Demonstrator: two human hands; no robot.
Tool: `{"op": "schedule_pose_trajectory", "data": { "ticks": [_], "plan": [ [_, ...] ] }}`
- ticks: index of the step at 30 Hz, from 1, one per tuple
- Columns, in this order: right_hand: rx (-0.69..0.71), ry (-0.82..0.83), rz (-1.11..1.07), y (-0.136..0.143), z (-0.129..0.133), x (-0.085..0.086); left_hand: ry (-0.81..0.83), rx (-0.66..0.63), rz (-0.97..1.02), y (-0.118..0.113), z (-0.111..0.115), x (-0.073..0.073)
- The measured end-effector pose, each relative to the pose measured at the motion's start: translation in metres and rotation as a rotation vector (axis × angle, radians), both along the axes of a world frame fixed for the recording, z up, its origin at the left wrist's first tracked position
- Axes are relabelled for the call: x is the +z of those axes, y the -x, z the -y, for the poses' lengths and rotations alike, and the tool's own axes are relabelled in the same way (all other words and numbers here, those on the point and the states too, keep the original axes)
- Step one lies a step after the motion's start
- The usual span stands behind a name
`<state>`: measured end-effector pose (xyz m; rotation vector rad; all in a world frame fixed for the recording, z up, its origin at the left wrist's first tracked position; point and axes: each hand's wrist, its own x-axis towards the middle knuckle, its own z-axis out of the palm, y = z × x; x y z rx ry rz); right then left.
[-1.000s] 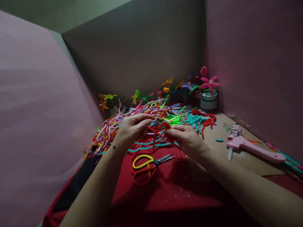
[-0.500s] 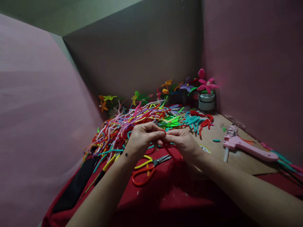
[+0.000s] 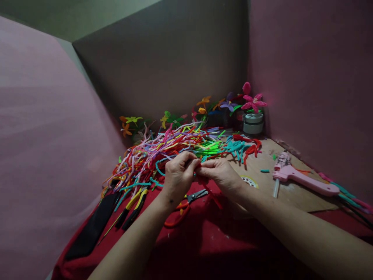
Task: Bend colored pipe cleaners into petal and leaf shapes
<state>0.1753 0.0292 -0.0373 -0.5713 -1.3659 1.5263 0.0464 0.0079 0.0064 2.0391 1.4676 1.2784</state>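
Both hands meet in the middle, above the red cloth (image 3: 215,241). A red pipe cleaner (image 3: 214,196) is pinched between them, its free end hanging down toward the lower right. My left hand (image 3: 181,171) is closed, thumb and forefinger on the pipe cleaner. My right hand (image 3: 221,175) grips it too, fingertips touching those of the left; fingers hide the join. Scissors (image 3: 194,197) with red and yellow handles lie under the hands, partly covered by the left wrist. Just behind the hands spreads a pile of many-coloured pipe cleaners (image 3: 151,149).
Pliers (image 3: 136,204) and a black phone-like slab (image 3: 91,229) lie at left. On a brown board (image 3: 303,202) at right rests a pink glue gun (image 3: 305,181). Teal pieces (image 3: 237,147) lie behind; a pink flower (image 3: 254,103) stands in a grey-green pot (image 3: 253,125) by the wall.
My left hand has rolled over and shifted slightly right, fingers more curled. The red pipe cleaner's hanging end now shows more plainly below the hands. The pliers have become more visible.
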Motion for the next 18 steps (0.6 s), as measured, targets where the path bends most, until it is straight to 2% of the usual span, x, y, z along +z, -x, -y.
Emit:
{"op": "schedule_pose_trajectory", "data": {
  "ticks": [3, 6, 9, 11, 15, 16, 18],
  "plan": [
    [-0.050, 0.015, 0.067, 0.001, -0.002, -0.001, -0.173, 0.088, -0.176, -0.001, -0.003, -0.005],
    [-0.081, 0.031, 0.159, 0.003, -0.004, -0.003, -0.244, 0.105, -0.286, -0.001, -0.007, -0.009],
    [-0.081, 0.017, 0.260, 0.004, -0.005, -0.004, -0.158, 0.107, -0.247, 0.000, -0.010, -0.013],
    [-0.117, -0.057, 0.354, 0.004, -0.004, -0.005, -0.109, 0.108, -0.201, 0.001, -0.011, -0.017],
    [-0.267, -0.213, 0.542, 0.006, -0.002, -0.006, -0.171, 0.134, -0.188, 0.001, -0.016, -0.026],
    [-0.274, -0.207, 0.565, 0.006, -0.002, -0.007, -0.147, 0.125, -0.152, 0.002, -0.017, -0.028],
    [-0.251, -0.153, 0.581, 0.007, -0.002, -0.009, 0.015, 0.063, -0.030, 0.004, -0.019, -0.028]
  ]
}}
